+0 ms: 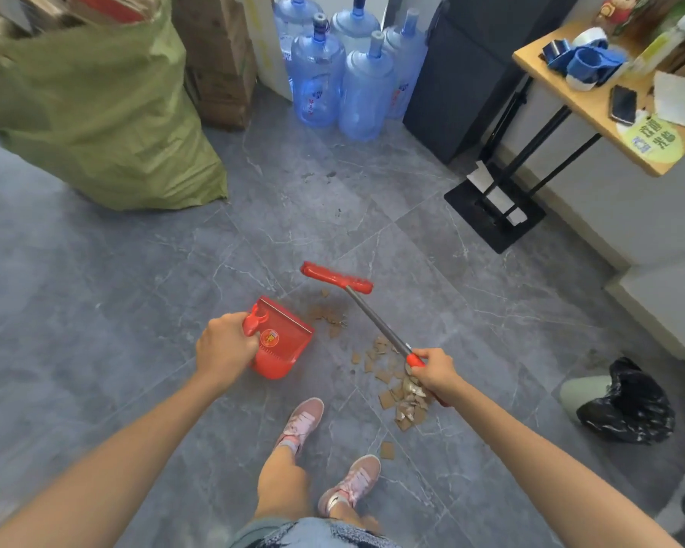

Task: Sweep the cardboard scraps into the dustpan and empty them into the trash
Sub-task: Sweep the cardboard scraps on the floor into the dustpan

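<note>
Gripping left hand (224, 346): red plastic dustpan (285, 350) is held by its handle, frame centre.
Right hand (436, 369): red-headed metal-shafted broom (376, 318) is clasped.
Brown cardboard scraps (386, 399): scattered on grey tiled floor (135, 290), lower centre.

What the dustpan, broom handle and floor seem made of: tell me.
The dustpan: probably plastic, glossy red, moulded in one piece. The broom handle: likely metal tube, grey sheen, red grip. The floor: grey stone-look tile, smooth, white veins, straight joints.

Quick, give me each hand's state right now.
Left hand: grip closed around the red dustpan handle.
Right hand: grip closed around the broom handle.
</note>
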The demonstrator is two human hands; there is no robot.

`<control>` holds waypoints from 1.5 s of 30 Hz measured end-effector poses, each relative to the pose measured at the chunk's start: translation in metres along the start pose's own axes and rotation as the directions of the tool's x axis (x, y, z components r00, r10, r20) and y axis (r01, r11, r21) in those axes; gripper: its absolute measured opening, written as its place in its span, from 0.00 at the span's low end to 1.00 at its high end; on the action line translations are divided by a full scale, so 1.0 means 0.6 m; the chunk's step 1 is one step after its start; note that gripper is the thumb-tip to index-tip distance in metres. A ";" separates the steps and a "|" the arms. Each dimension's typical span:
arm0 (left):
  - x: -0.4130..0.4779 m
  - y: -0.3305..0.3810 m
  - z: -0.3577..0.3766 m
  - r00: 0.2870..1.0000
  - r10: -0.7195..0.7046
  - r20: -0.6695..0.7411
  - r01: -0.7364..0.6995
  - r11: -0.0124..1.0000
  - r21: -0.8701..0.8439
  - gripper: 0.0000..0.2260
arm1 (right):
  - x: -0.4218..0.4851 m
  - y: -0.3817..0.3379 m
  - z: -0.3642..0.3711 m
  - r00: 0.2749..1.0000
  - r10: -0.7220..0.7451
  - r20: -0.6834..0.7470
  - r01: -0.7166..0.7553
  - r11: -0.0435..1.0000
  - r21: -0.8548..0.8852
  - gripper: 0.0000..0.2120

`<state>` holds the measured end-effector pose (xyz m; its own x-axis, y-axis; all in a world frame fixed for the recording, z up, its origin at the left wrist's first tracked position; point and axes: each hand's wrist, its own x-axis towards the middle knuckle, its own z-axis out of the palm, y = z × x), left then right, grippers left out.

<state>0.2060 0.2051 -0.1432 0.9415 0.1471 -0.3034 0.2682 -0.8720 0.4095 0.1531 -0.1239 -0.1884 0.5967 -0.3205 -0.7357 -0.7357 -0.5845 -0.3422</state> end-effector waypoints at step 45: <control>-0.015 0.087 0.029 0.975 0.185 0.120 -0.201 0.970 0.135 0.06 | -0.151 0.306 -0.048 0.984 0.176 0.013 -0.176 0.984 -0.037 0.22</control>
<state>0.2079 0.1502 -0.1342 0.9433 -0.0740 -0.3235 0.0437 -0.9387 0.3420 -0.0269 -0.2240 -0.1678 0.4536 -0.4087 -0.7920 -0.8168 -0.5461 -0.1860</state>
